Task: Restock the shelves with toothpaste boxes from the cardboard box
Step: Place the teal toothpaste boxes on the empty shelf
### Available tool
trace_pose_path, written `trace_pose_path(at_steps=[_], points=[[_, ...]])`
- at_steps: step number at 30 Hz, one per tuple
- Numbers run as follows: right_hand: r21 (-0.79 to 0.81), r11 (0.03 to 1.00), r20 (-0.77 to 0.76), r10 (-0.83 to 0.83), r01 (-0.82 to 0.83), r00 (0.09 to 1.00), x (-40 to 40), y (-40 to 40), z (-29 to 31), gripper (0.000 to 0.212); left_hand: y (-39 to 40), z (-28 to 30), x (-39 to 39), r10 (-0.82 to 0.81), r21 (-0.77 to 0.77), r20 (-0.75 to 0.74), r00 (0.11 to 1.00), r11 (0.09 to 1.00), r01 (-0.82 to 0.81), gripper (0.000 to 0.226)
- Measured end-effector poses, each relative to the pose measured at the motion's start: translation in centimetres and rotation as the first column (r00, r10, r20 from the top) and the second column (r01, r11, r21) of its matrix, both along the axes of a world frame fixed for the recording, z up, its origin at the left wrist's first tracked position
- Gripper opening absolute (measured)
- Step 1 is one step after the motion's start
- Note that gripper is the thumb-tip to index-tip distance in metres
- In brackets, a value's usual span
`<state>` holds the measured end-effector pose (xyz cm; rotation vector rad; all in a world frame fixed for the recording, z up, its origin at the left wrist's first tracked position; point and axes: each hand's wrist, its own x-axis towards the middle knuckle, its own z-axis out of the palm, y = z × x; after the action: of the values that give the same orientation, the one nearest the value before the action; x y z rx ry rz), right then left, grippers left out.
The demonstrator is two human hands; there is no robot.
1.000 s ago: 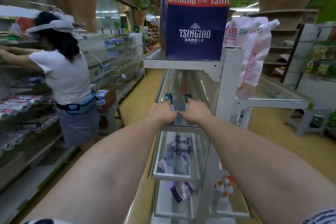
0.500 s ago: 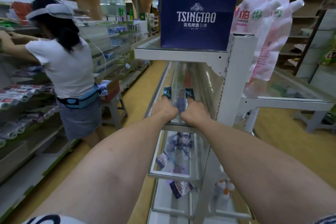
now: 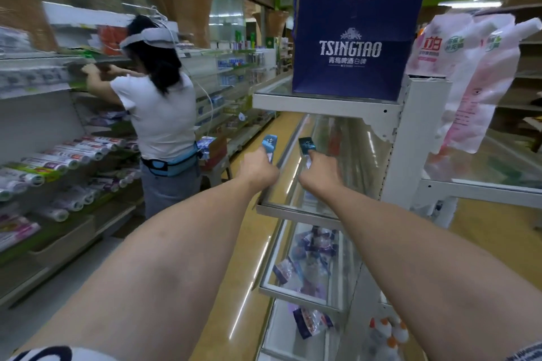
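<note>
Both my arms reach forward over a glass shelf (image 3: 296,208) of a white end-of-aisle rack. My left hand (image 3: 258,168) grips a light blue toothpaste box (image 3: 269,143), held end-on and pointing away from me. My right hand (image 3: 321,171) grips a darker blue toothpaste box (image 3: 306,146) the same way. The two boxes are apart, about a hand's width between them. The cardboard box is not in view.
A large blue Tsingtao carton (image 3: 352,38) stands on the rack's top shelf. Pink refill pouches (image 3: 469,76) hang at the right. A person in a white shirt (image 3: 158,114) works at the left shelves (image 3: 58,161) of boxed goods. Lower glass shelves hold packets.
My hands were together on the shelf edge; now they have lifted and spread apart, each with a box showing. The view has swung left, bringing the other person closer to centre.
</note>
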<state>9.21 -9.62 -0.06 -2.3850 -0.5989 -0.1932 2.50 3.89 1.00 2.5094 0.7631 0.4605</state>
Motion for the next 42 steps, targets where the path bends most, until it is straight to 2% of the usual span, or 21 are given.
trace_pose_path(at_steps=[6,9,12,16,22,28,31,39,42], points=[[0.034,0.998,-0.033,0.062,-0.061,0.998,-1.3,5.8,0.5,0.027,4.7,0.6,-3.4,0.129,0.014,0.007,0.992,0.992,-0.129,0.039],[-0.013,0.995,-0.003,0.099,-0.099,0.995,-2.0,9.1,0.4,0.030,7.8,0.6,-4.7,0.180,-0.003,-0.008,0.984,0.984,-0.181,0.035],[0.036,0.993,-0.016,0.116,-0.115,0.993,-2.1,12.6,-0.1,0.019,11.5,0.3,-5.2,0.199,-0.044,0.001,0.980,0.979,-0.199,0.027],[0.002,0.995,-0.047,0.100,-0.100,0.994,-1.6,17.9,-0.9,0.023,17.0,-0.4,-4.5,0.197,-0.041,0.004,0.980,0.980,-0.197,0.030],[0.032,0.999,-0.127,0.009,-0.005,0.992,0.5,26.2,-2.6,0.026,26.0,-2.2,-1.4,0.118,-0.030,-0.035,0.992,0.992,-0.119,0.019],[0.032,0.989,-0.172,-0.138,0.145,0.975,2.9,33.7,-4.0,0.031,33.9,-3.6,2.8,0.000,-0.049,-0.110,0.994,0.999,-0.006,0.025],[0.025,0.981,-0.178,-0.186,0.194,0.966,4.3,36.5,-4.7,0.037,37.0,-4.4,5.2,-0.039,-0.085,-0.123,0.992,0.996,0.029,0.036],[-0.044,0.961,-0.185,-0.275,0.271,0.944,11.7,41.5,-6.6,0.029,43.3,-6.2,13.2,-0.103,-0.097,-0.125,0.987,0.991,0.091,0.040],[-0.046,0.957,-0.180,-0.289,0.285,0.940,16.0,43.3,-7.3,0.042,44.9,-6.8,17.2,-0.118,-0.113,-0.115,0.986,0.988,0.105,0.037]])
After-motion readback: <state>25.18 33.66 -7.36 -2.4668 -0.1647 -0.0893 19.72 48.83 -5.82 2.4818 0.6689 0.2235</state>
